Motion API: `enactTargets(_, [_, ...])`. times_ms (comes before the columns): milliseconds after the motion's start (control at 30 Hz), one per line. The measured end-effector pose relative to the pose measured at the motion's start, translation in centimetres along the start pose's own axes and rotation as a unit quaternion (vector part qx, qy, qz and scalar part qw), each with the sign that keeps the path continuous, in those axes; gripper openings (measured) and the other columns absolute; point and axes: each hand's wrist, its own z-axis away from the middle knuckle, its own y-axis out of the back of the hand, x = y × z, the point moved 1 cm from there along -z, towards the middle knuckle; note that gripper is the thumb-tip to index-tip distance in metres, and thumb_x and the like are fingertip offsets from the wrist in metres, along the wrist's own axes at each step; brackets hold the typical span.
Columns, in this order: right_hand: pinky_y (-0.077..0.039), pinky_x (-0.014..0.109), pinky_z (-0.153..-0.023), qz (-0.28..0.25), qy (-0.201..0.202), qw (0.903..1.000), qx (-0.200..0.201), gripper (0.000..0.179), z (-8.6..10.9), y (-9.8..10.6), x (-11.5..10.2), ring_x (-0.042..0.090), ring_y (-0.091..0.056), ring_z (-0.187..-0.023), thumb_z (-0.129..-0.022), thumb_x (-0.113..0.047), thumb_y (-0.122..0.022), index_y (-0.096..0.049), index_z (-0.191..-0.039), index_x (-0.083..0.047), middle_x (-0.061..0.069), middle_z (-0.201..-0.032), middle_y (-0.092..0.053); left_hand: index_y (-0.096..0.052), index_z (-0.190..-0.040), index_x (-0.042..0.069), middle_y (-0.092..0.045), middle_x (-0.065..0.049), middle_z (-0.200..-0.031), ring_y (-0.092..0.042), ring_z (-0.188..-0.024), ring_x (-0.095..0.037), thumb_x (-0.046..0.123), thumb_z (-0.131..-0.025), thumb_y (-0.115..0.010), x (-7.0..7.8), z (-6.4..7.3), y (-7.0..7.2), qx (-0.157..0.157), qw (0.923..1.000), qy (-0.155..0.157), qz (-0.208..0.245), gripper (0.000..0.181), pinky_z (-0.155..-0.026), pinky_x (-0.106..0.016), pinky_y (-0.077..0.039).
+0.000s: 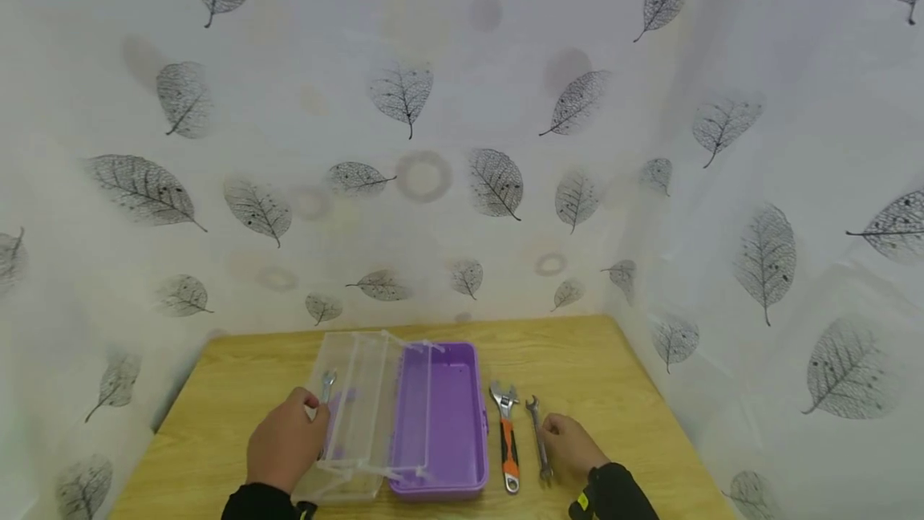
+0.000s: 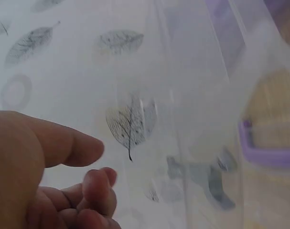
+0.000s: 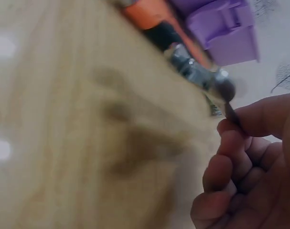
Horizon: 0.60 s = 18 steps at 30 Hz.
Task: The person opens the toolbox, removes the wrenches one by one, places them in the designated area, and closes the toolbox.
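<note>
My right hand [image 1: 570, 444] pinches a silver double-ended wrench [image 1: 540, 441] between thumb and forefinger, above the wooden table. In the right wrist view the wrench [image 3: 232, 116] is seen nearly end-on, its shadow blurred on the wood. To its left lies an adjustable wrench [image 1: 508, 444] with an orange and black handle. My left hand [image 1: 287, 440] is over the left side of the transparent lid trays [image 1: 364, 416] of a purple toolbox [image 1: 447, 480]. Its thumb and forefinger are apart, with nothing between them. Another silver wrench [image 1: 328, 383] shows beside its fingertips in the tray area.
The toolbox's lid is swung back to the left, and its purple bottom shows through the plastic. A purple loop [image 2: 271, 156] shows past the tray's edge in the left wrist view. Leaf-printed sheeting [image 1: 433, 239] surrounds the wooden table [image 1: 599, 367] at the back and sides.
</note>
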Motion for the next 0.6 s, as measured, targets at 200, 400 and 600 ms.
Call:
enactTargets(200, [-0.038, 0.030, -0.056, 0.036, -0.004, 0.9992, 0.015, 0.018, -0.4, -0.9, 0.6, 0.016, -0.049, -0.065, -0.102, -0.018, -0.063, -0.061, -0.086, -0.010, 0.000, -0.076, -0.055, -0.068, -0.114, -0.001, -0.069, -0.004, -0.075, -0.057, -0.060, -0.018, 0.028, -0.099, -0.060, -1.0, -0.6, -0.2, -0.017, 0.9993, 0.019, -0.027, 0.034, -0.051, -0.036, -0.045])
enactTargets(400, [-0.037, 0.027, -0.055, 0.095, -0.006, 0.9951, 0.026, 0.023, -0.9, -1.1, 0.1, 0.014, -0.048, -0.062, -0.099, -0.020, -0.068, -0.060, -0.079, -0.012, -0.002, -0.072, -0.054, -0.071, -0.113, -0.003, -0.075, -0.017, -0.099, -0.069, -0.074, -0.028, 0.029, -0.097, -0.065, -1.4, -0.9, -0.5, -0.018, 0.9986, 0.006, -0.050, 0.036, -0.061, -0.048, -0.055])
enactTargets(600, [-0.036, 0.028, -0.055, 0.109, -0.009, 0.9938, 0.020, 0.025, -1.2, -1.1, -0.3, 0.015, -0.048, -0.063, -0.098, -0.024, -0.068, -0.060, -0.078, -0.012, -0.001, -0.072, -0.053, -0.075, -0.106, -0.001, -0.076, -0.014, -0.095, -0.068, -0.071, -0.024, 0.032, -0.095, -0.071, -1.4, -0.9, -0.8, -0.024, 0.9981, 0.009, -0.055, 0.035, -0.056, -0.042, -0.053])
